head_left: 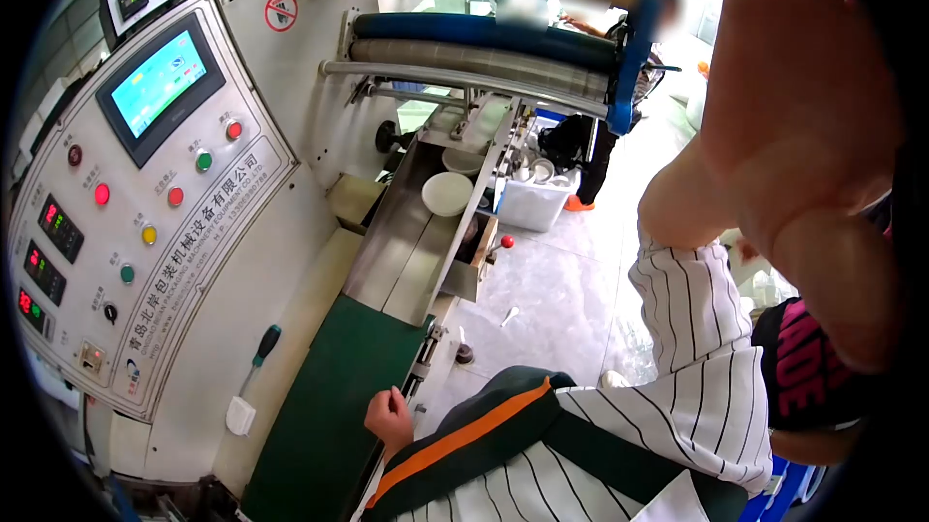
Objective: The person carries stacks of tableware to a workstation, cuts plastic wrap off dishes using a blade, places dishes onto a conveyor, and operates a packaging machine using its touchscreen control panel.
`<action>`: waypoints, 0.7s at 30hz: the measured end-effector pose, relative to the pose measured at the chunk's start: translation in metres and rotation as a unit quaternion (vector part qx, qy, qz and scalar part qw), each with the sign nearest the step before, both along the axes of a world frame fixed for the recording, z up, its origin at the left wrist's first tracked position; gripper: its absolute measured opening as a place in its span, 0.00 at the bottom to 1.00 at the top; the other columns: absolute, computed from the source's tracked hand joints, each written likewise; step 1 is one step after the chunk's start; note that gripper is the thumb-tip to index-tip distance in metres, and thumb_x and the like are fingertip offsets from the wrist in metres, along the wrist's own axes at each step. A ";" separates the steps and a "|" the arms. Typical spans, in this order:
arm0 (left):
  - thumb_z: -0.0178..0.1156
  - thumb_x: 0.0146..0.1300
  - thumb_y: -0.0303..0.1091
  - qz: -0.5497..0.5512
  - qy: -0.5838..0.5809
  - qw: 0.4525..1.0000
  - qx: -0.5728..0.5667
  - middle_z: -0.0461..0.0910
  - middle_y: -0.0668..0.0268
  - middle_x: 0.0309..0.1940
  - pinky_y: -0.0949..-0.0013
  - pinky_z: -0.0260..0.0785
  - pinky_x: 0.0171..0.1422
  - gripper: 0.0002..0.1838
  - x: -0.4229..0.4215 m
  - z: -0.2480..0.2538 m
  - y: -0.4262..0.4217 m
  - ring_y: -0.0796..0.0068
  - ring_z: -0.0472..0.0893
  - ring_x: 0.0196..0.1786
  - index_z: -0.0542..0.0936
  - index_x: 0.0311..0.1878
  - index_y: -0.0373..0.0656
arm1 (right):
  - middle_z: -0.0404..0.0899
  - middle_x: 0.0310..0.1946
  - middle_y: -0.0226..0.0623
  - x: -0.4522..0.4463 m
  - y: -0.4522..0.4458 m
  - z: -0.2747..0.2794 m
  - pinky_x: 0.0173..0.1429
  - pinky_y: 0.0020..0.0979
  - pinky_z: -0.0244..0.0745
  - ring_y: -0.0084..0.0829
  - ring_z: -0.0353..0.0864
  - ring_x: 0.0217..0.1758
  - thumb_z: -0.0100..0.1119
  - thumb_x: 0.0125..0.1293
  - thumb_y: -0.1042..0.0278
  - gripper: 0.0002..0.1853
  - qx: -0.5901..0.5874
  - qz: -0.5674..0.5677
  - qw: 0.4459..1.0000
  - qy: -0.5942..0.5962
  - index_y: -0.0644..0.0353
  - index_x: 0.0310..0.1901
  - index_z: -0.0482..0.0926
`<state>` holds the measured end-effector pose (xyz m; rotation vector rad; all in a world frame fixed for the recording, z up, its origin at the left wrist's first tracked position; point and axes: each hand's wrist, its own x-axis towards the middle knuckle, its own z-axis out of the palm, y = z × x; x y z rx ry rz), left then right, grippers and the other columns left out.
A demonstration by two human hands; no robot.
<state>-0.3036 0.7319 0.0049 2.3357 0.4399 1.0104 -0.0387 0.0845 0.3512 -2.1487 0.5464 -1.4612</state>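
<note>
My left hand [389, 418] is closed, its fingers curled in, and nothing shows sticking out of it. It is over the right edge of a green conveyor belt [324, 396]. Large and close to the lens, my right hand [798, 125] is raised at the upper right, with its fingers partly cut off by the dark frame edge. Whether it holds anything cannot be seen. Beyond the belt, a white round bowl-like piece [448, 194] rests in a metal channel [395, 251], with another pale round piece [463, 162] behind it.
On the left stands a control panel [145, 222] with a lit screen [166, 80] and several buttons. A screwdriver [261, 353] lies near the belt. Rollers [484, 48] span the machine's top. Beyond the channel, a white bin [534, 203] holds pale pieces; a person's dark-clothed leg [594, 162] is behind it.
</note>
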 end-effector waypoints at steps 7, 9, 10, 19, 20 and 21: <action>0.58 0.53 0.26 -0.007 0.017 1.000 0.020 0.67 0.59 0.15 0.61 0.61 0.22 0.11 -0.004 0.003 0.005 0.57 0.70 0.20 0.68 0.19 0.41 | 0.72 0.49 0.40 0.000 -0.023 -0.033 0.47 0.30 0.75 0.31 0.75 0.48 0.60 0.56 0.71 0.24 0.027 -0.055 0.997 0.056 0.60 0.55 0.67; 0.58 0.52 0.26 0.001 0.010 1.000 0.012 0.67 0.60 0.15 0.61 0.61 0.22 0.11 0.002 -0.001 0.000 0.57 0.70 0.20 0.68 0.18 0.41 | 0.72 0.50 0.39 0.007 0.043 -0.014 0.48 0.30 0.75 0.31 0.75 0.48 0.60 0.55 0.71 0.25 -0.008 0.056 0.996 -0.062 0.60 0.55 0.67; 0.58 0.53 0.26 0.008 0.001 1.000 0.011 0.67 0.60 0.15 0.61 0.61 0.22 0.11 0.006 -0.002 -0.001 0.57 0.70 0.20 0.68 0.18 0.41 | 0.72 0.50 0.39 0.005 0.084 -0.004 0.48 0.30 0.75 0.31 0.75 0.48 0.61 0.55 0.71 0.25 -0.017 0.130 0.984 -0.124 0.60 0.55 0.67; 0.58 0.55 0.28 0.019 0.039 0.999 0.030 0.66 0.58 0.16 0.61 0.60 0.23 0.12 0.002 -0.022 0.000 0.56 0.68 0.21 0.68 0.19 0.41 | 0.71 0.51 0.38 -0.028 0.424 0.025 0.49 0.30 0.75 0.29 0.74 0.50 0.62 0.54 0.72 0.25 -0.012 0.786 0.570 -0.239 0.61 0.55 0.68; 0.57 0.56 0.28 0.011 0.039 0.999 0.020 0.65 0.58 0.16 0.61 0.59 0.23 0.12 0.002 -0.020 0.000 0.57 0.68 0.20 0.67 0.19 0.40 | 0.71 0.51 0.38 -0.023 0.437 0.006 0.49 0.30 0.75 0.29 0.74 0.50 0.62 0.54 0.72 0.25 0.001 0.806 0.561 -0.188 0.61 0.55 0.68; 0.57 0.56 0.28 0.016 0.077 0.997 0.001 0.65 0.58 0.16 0.61 0.59 0.23 0.12 0.000 -0.027 0.003 0.57 0.68 0.20 0.68 0.19 0.40 | 0.72 0.50 0.38 -0.019 0.442 -0.015 0.49 0.29 0.75 0.29 0.74 0.50 0.62 0.54 0.72 0.26 0.007 0.798 0.596 -0.084 0.61 0.56 0.67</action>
